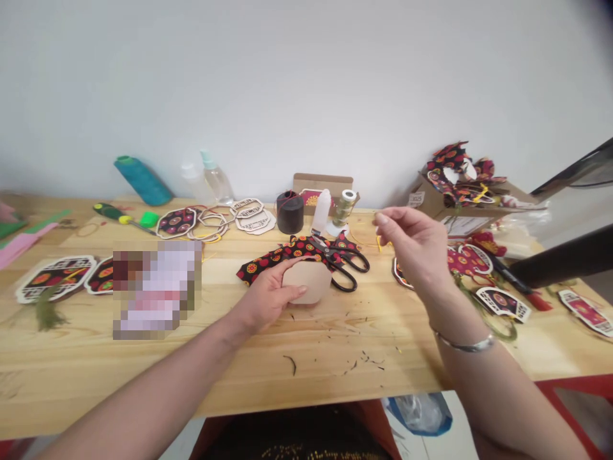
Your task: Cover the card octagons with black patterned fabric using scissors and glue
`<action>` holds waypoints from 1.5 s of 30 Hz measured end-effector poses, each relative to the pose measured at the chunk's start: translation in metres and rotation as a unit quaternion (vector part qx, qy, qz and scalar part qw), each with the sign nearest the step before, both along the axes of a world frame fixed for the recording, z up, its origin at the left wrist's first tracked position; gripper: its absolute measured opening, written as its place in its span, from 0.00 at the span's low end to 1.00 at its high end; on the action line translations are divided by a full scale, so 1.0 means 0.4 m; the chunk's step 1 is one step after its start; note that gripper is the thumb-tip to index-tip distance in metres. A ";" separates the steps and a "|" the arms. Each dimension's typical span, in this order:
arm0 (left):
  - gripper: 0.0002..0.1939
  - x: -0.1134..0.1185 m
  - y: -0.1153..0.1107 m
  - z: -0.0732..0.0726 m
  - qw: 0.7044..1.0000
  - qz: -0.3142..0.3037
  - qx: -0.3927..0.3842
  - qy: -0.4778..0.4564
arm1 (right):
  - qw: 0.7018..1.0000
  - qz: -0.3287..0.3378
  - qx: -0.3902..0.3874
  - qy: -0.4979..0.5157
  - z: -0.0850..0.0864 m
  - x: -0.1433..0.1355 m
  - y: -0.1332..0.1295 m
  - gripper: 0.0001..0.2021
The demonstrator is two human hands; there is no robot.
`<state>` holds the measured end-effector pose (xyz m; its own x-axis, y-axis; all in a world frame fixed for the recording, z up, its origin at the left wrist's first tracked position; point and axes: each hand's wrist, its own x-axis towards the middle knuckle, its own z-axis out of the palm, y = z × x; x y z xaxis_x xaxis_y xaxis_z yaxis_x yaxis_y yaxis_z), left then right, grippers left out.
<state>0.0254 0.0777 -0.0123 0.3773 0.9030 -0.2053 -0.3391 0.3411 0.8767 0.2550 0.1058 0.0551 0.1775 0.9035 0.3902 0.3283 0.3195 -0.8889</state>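
My left hand (pixel 272 295) holds a plain beige card disc (pixel 308 283) by its left edge, thumb on top, over the wooden table. Behind the disc lies black cloth with red and orange flowers (pixel 263 265). Black-handled scissors (pixel 345 267) rest on that cloth, just right of the disc. Raised to the right is my right hand (pixel 407 239), a silver bangle on its wrist. Its thumb and forefinger are pinched together; anything between them is too small to make out. A yellow thread hangs near these fingertips.
At the back stand a black thread spool (pixel 290 213), a white bottle (pixel 321 211), a teal cone (pixel 142 181) and a clear spray bottle (pixel 216 179). Patterned ornaments (pixel 57 278) lie left. A box of cloth scraps (pixel 460 207) and a black pole (pixel 560 249) are right.
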 end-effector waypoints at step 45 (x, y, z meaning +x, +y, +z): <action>0.29 0.003 -0.013 0.009 0.980 -0.119 0.077 0.138 | 0.945 0.287 -0.154 0.012 -0.111 -0.060 -0.061 0.16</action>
